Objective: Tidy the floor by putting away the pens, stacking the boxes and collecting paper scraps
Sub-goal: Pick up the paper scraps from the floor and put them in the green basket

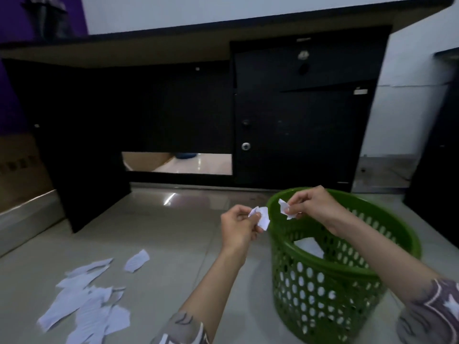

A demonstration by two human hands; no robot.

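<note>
Tiled floor (173,232); paper scraps (260,216) pinched in both hands' grip above green basket (323,281).

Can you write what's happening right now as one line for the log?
left hand: pinches paper scrap | right hand: pinches scrap over green basket | floor scraps: uncollected
</note>
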